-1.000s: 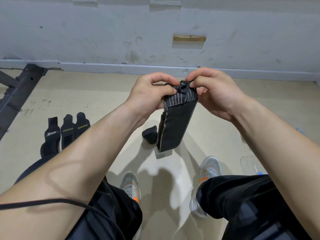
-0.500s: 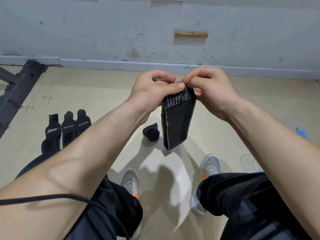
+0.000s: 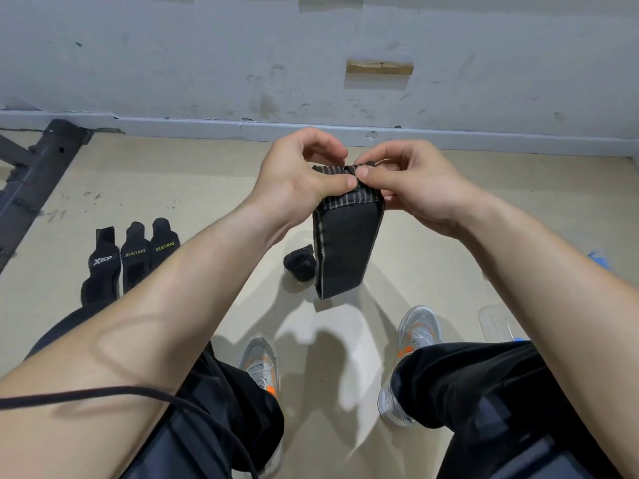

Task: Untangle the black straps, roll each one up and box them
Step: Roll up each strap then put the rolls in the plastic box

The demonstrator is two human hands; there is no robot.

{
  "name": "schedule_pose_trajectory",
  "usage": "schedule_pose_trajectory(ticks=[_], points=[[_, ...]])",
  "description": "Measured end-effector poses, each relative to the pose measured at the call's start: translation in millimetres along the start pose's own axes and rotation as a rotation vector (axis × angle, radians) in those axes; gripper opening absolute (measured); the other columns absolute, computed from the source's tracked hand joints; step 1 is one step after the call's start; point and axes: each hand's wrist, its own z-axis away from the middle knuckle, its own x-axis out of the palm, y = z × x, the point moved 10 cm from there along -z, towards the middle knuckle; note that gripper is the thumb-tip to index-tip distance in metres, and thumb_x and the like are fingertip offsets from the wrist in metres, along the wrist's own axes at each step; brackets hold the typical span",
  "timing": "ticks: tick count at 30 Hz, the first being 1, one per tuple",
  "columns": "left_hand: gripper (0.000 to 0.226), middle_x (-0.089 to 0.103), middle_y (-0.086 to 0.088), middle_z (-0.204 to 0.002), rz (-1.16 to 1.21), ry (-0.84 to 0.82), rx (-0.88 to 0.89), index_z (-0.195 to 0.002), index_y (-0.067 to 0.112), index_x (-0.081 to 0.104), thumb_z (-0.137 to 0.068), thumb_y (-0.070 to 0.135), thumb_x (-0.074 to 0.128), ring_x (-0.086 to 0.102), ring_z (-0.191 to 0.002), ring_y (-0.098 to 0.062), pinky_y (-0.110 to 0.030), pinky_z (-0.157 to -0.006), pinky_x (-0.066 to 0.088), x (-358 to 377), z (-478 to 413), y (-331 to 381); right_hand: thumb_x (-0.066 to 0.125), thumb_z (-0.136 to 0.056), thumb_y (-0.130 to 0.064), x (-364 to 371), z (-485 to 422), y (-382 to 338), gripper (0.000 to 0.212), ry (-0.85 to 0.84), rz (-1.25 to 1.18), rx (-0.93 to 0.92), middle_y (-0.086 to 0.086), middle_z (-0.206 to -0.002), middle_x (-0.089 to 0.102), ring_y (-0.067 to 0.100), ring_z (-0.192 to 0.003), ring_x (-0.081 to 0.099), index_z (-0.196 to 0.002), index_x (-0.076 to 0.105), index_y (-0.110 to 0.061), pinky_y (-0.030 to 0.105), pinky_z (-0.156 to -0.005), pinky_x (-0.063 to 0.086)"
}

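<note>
Strap (image 3: 345, 250) top edge hidden, box (image 3: 492, 321) cut off by leg (image 3: 484, 392), left grip (image 3: 301, 178) and right grip (image 3: 415, 188) pinching strap, body hanging at 6 o'clock.

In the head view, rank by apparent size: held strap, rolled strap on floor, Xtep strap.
1. held strap, though nearest the camera
2. Xtep strap
3. rolled strap, partly behind the held one

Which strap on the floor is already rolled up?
On the beige floor, look just left of the hanging strap. The rolled strap lies there, a compact black bundle, unlike the three lettered straps lying flat further left.
</note>
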Motion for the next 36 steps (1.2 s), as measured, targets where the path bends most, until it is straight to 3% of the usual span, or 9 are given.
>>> schedule_pose_trajectory(ticks=[4, 6, 8, 11, 14, 18, 23, 31, 36], points=[[0.035, 0.069, -0.006, -0.09, 0.001, -0.014, -0.071, -0.1, 0.02, 0.067, -0.074, 0.022, 0.09, 0.069, -0.076, -0.014, -0.037, -0.076, 0.062, -4, -5, -10, 0.067, -0.093, -0.001, -5, 0, -1, 0.01, 0.075, -0.132, -0.017, 0.016, -0.084, 0.057, 0.028, -0.079, 0.053, -0.092, 0.067, -0.01, 0.032, -0.07, 0.052], [0.025, 0.07, -0.003, -0.08, 0.042, -0.073, -0.103, -0.103, 0.013, 0.063, -0.087, 0.02, 0.081, 0.068, -0.064, -0.01, -0.031, -0.063, 0.061, 3, -2, -12, 0.067, -0.093, 0.001, -6, -1, -1, 0.012, 0.095, -0.171, -0.029, 0.018, -0.089, 0.055, 0.032, -0.086, 0.051, -0.092, 0.067, -0.011, 0.037, -0.075, 0.051], [0.016, 0.068, 0.0, -0.072, 0.056, -0.069, -0.069, -0.099, 0.016, 0.059, -0.092, 0.017, 0.074, 0.064, -0.056, -0.007, -0.023, -0.052, 0.052, 5, 0, -7, 0.066, -0.093, 0.001, -6, -2, -3, 0.013, 0.106, -0.173, -0.051, 0.019, -0.091, 0.056, 0.031, -0.086, 0.055, -0.092, 0.066, -0.012, 0.035, -0.074, 0.053], [0.016, 0.066, 0.002, -0.069, 0.125, -0.049, -0.021, -0.097, 0.02, 0.056, -0.095, 0.012, 0.07, 0.061, -0.055, -0.008, -0.019, -0.05, 0.046, 5, 2, -3, 0.065, -0.094, 0.002, -8, -2, -9, 0.017, 0.118, -0.154, -0.107, 0.018, -0.088, 0.055, 0.025, -0.078, 0.058, -0.09, 0.064, -0.014, 0.028, -0.064, 0.053], [0.013, 0.067, -0.006, -0.076, 0.217, -0.109, -0.049, -0.1, 0.021, 0.057, -0.098, 0.012, 0.066, 0.062, -0.061, -0.017, -0.024, -0.055, 0.048, 9, 3, -5, 0.067, -0.092, 0.001, -11, -1, -17, 0.022, 0.147, -0.032, -0.187, 0.012, -0.087, 0.055, 0.015, -0.074, 0.054, -0.086, 0.065, -0.02, 0.023, -0.06, 0.048], [0.011, 0.069, -0.008, -0.077, 0.316, -0.185, -0.11, -0.104, 0.022, 0.058, -0.1, 0.013, 0.063, 0.061, -0.066, -0.022, -0.029, -0.062, 0.047, 13, 5, -10, 0.071, -0.089, -0.001, -15, 0, -23, 0.021, 0.176, 0.056, -0.26, -0.009, -0.081, 0.061, 0.009, -0.07, 0.053, -0.085, 0.065, -0.021, 0.019, -0.063, 0.045], [0.018, 0.066, -0.018, -0.088, 0.359, -0.217, -0.075, -0.099, 0.019, 0.06, -0.094, 0.001, 0.063, 0.065, -0.072, -0.027, -0.029, -0.068, 0.054, 12, 4, -7, 0.07, -0.085, 0.004, -12, -1, -23, 0.024, 0.128, 0.025, -0.272, 0.0, -0.088, 0.062, 0.014, -0.078, 0.057, -0.083, 0.065, -0.02, 0.023, -0.068, 0.047], [0.029, 0.066, -0.01, -0.075, 0.433, -0.236, -0.116, -0.09, 0.013, 0.062, -0.091, -0.016, 0.057, 0.065, -0.068, -0.021, -0.023, -0.064, 0.053, 14, 5, -7, 0.068, -0.069, 0.004, -10, -6, -17, 0.025, 0.104, -0.071, -0.223, 0.013, -0.091, 0.063, 0.024, -0.089, 0.06, -0.07, 0.067, -0.022, 0.032, -0.079, 0.049], [0.031, 0.066, -0.014, -0.083, 0.425, -0.169, -0.115, -0.086, 0.011, 0.064, -0.089, -0.018, 0.056, 0.065, -0.074, -0.023, -0.026, -0.07, 0.054, 9, 1, -11, 0.063, -0.084, 0.016, -3, -6, -10, 0.03, 0.026, -0.145, -0.077, 0.017, -0.088, 0.062, 0.024, -0.078, 0.059, -0.079, 0.064, -0.013, 0.027, -0.068, 0.051]])
